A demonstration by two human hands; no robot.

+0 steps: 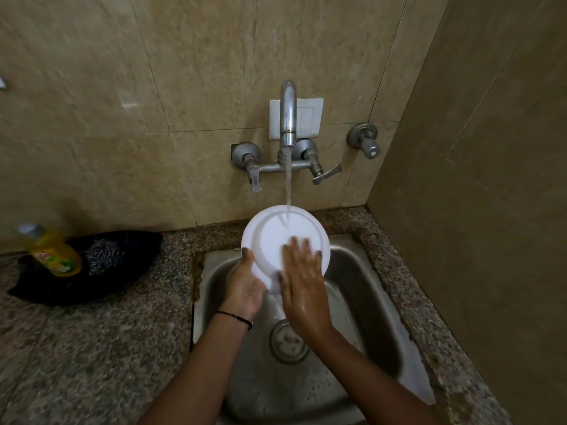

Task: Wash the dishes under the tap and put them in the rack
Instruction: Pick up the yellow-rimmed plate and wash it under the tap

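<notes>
A white plate point(276, 231) is tilted over the steel sink point(362, 271), and water from the wall tap point(287, 118) falls on its upper part. My left hand point(244, 286) grips the plate's lower left rim from below. My right hand point(302, 277) lies flat on the plate's face with the fingers spread. Water runs off the plate's lower edge toward the drain point(287, 342). No rack is in view.
A yellow dish-soap bottle point(52, 250) stands on the granite counter point(92, 348) at the left, beside a black bag point(101, 265) holding a steel scrubber point(102, 256). A tiled wall closes the right side. A separate valve point(365, 141) sticks out right of the tap.
</notes>
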